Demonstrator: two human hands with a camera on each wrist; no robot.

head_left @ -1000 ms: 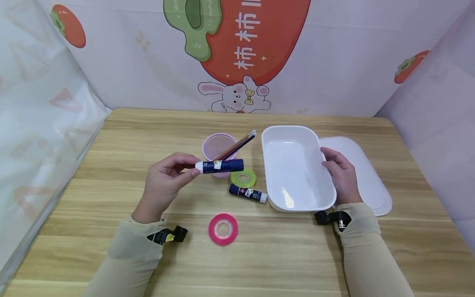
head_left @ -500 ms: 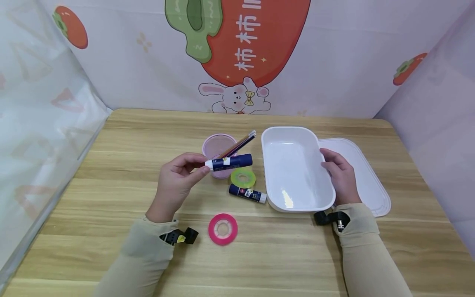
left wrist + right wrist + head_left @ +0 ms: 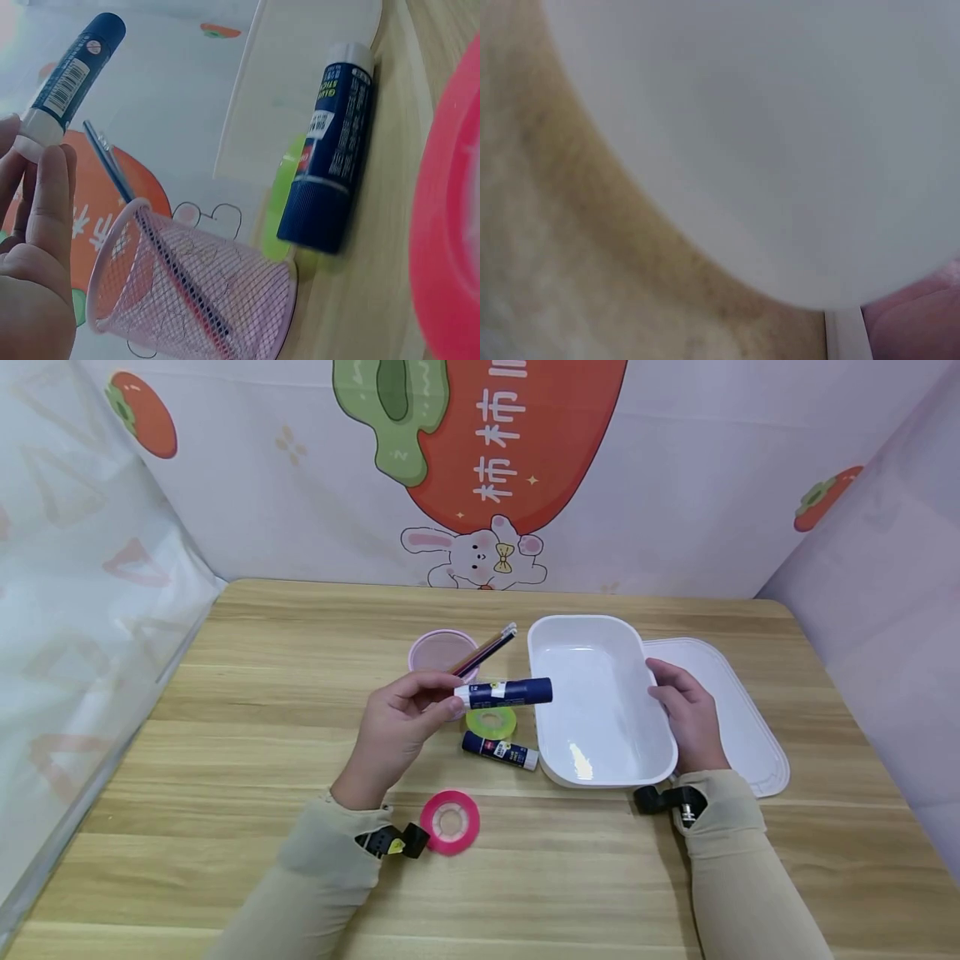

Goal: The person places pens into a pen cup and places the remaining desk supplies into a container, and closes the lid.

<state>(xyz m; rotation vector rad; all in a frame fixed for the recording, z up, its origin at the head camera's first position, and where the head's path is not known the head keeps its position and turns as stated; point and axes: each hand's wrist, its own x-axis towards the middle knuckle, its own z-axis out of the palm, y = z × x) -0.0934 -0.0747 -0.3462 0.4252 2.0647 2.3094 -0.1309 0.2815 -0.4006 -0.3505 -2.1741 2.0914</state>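
My left hand point(image 3: 405, 727) pinches a glue stick point(image 3: 517, 693) by its white end, with the dark blue end pointing right. That end overlaps the left rim of a white plastic box point(image 3: 600, 710) in the head view. My right hand point(image 3: 686, 714) grips the box's right rim. Only the box's blurred outer wall point(image 3: 780, 150) and part of my hand fill the right wrist view. A second glue stick point(image 3: 500, 751) lies on the table left of the box. Behind it are a green tape roll point(image 3: 491, 722) and a pink mesh pen holder point(image 3: 217, 277) with pencils point(image 3: 483, 652).
A white lid point(image 3: 738, 727) lies flat on the wooden table point(image 3: 570, 877), partly under the right hand. The pink tape roll point(image 3: 463, 839) sits near the left wrist camera. A printed cloth backdrop point(image 3: 660, 527) rises behind the table.
My left hand has carried the glue stick rightward, from in front of the pen holder to the box's left rim. My right hand and the box have stayed almost still.
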